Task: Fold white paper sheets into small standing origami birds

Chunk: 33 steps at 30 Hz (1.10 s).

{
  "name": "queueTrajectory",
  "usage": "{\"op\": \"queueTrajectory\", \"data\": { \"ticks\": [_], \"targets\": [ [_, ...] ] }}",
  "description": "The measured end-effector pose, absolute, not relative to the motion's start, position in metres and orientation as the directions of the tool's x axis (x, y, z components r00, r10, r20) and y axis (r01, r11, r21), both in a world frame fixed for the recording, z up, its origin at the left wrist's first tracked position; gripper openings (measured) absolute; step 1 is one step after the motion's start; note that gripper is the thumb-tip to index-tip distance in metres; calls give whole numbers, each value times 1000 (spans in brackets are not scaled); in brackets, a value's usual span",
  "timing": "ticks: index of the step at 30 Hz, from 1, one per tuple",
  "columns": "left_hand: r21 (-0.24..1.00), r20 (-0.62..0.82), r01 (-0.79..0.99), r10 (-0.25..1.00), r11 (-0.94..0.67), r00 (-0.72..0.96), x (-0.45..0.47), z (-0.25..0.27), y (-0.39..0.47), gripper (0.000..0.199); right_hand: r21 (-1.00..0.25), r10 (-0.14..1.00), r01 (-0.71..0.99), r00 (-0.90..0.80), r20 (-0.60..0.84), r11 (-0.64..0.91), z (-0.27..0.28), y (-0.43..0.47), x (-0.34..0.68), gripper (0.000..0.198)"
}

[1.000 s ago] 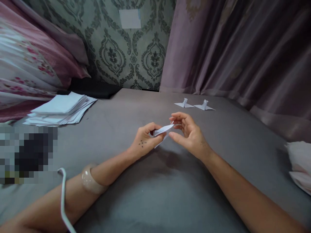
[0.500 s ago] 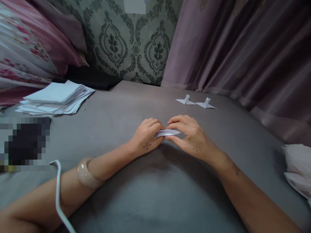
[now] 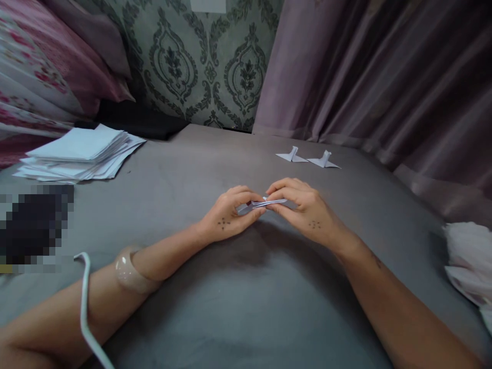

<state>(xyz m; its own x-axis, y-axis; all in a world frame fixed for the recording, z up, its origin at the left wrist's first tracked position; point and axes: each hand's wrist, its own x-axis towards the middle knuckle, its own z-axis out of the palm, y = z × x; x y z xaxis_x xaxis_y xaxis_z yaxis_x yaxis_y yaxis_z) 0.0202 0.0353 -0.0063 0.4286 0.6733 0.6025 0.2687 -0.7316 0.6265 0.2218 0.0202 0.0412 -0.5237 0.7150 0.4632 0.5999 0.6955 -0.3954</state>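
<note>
A small piece of folded white paper (image 3: 269,203) is held in the air above the grey sheet, between both hands. My left hand (image 3: 232,211) pinches its left part between thumb and fingers. From the other side my right hand (image 3: 298,204) grips it, thumb below and fingers above. Several thin layers show along the paper's near edge; its far side is hidden by the fingers. Farther back lie two folded paper figures, the left one (image 3: 292,155) and the right one (image 3: 325,160), each with flat pointed wings and a raised middle.
A stack of white paper sheets (image 3: 77,146) lies at the back left, beside a dark cloth (image 3: 138,120). A white cord (image 3: 85,307) crosses over my left forearm. White crumpled material (image 3: 467,256) sits at the right edge. Curtains (image 3: 326,77) hang behind.
The folded paper has tilted and now shows its layered edge. My left fingers have straightened and shifted along it, and my right fingers lie closer over it. The view has shifted slightly.
</note>
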Motion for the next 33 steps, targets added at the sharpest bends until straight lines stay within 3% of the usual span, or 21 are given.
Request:
{"op": "queueTrajectory", "data": {
  "ticks": [15, 20, 27, 33],
  "targets": [
    [587, 646, 250, 631, -770, 429, 22, -10, 39, 9, -652, 824, 515, -444, 352, 556, 44, 19, 221, 9],
    [661, 576, 231, 680, -714, 453, 20, -9, 39, 11, -649, 815, 512, -477, 330, 562, 46, 19, 222, 16],
    [772, 485, 164, 736, -614, 472, 20, -5, 39, 15, -764, 911, 502, -293, 291, 405, 49, 18, 218, 13],
    [850, 409, 122, 787, -513, 462, 21, -1, 38, 17, -772, 919, 505, -277, 280, 387, 54, 15, 216, 20]
  ]
}}
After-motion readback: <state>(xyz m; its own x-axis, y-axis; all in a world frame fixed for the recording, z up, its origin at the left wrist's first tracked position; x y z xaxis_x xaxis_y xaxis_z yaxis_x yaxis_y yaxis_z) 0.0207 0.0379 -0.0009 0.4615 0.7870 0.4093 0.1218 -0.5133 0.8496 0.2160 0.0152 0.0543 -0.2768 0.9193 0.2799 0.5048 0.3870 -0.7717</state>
